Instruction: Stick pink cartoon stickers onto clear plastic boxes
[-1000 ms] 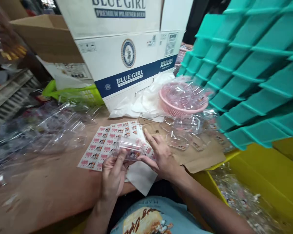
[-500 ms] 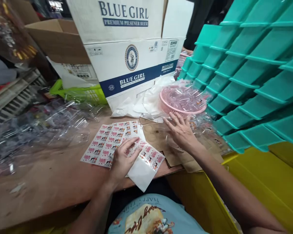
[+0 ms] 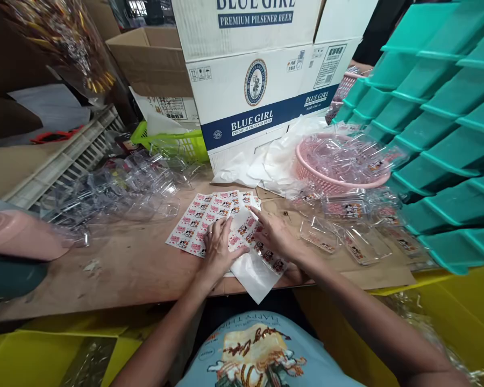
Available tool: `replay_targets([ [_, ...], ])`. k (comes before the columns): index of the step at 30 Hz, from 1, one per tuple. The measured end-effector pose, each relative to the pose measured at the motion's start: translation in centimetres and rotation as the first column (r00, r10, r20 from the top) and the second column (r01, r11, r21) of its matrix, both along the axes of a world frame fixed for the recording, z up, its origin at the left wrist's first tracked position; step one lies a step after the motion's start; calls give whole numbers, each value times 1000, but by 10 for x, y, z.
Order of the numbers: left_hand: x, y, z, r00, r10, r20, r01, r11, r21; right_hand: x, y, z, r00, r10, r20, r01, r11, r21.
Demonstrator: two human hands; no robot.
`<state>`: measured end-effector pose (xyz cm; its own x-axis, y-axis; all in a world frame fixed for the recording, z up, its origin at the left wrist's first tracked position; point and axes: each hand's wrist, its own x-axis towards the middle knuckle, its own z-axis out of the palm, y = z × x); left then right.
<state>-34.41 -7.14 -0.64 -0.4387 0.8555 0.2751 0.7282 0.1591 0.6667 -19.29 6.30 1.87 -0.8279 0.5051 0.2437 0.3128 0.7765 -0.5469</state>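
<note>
My left hand (image 3: 219,246) lies on the sheets of cow-picture stickers (image 3: 193,223), thumb spread from the fingers. Under its thumb is the edge of a top sticker sheet (image 3: 246,228) whose lower part is bare white backing (image 3: 258,277). My right hand (image 3: 277,235) reaches over the upper right of that top sheet, with its index finger stretched out and the thumb apart. No sticker can be made out between its fingers. Right of it, clear plastic boxes (image 3: 363,244) with stickers on them lie on the cardboard.
A pink basket (image 3: 322,180) of clear boxes stands behind, beside stacked teal bins (image 3: 439,177). Unstickered clear boxes (image 3: 121,188) are heaped at left, near a green basket (image 3: 197,145). A tall white beer carton (image 3: 234,80) stands at the back.
My right hand has moved left, from beside the clear boxes to the top sticker sheet. My left hand stays on the sheets. The view has turned to the left.
</note>
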Motion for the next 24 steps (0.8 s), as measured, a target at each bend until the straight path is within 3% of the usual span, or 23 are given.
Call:
replay_targets([
  [2,-8,-2,5,988,53,148,-53,999,-3,0,1,7,992,36,-119,-49,992,-112],
  [4,-18,-5,15,899,27,436,-33,999,6,1,3,15,980,56,-192,-101,968,-229],
  [7,-29,-10,31,567,-84,819,107,994,27,0,7,22,974,71,-214,-148,918,-368],
  [8,-31,-12,36,469,-99,878,137,990,39,-2,7,24,972,53,-229,-135,924,-357],
  [10,-30,-14,42,353,-107,930,120,990,68,-7,3,25,960,-8,-280,-52,977,-206],
  [12,-26,-15,44,296,-112,949,43,994,104,-13,-7,25,947,-20,-319,30,999,26],
  [15,-21,-15,43,219,-137,966,-37,988,149,-23,-25,22,949,129,-286,-74,977,198],
  [18,-21,-19,42,162,-159,974,20,987,158,-31,-36,15,924,177,-340,-135,980,143],
  [24,-23,-27,38,159,-167,973,92,984,154,-37,-35,4,893,59,-446,-137,980,-144],
])
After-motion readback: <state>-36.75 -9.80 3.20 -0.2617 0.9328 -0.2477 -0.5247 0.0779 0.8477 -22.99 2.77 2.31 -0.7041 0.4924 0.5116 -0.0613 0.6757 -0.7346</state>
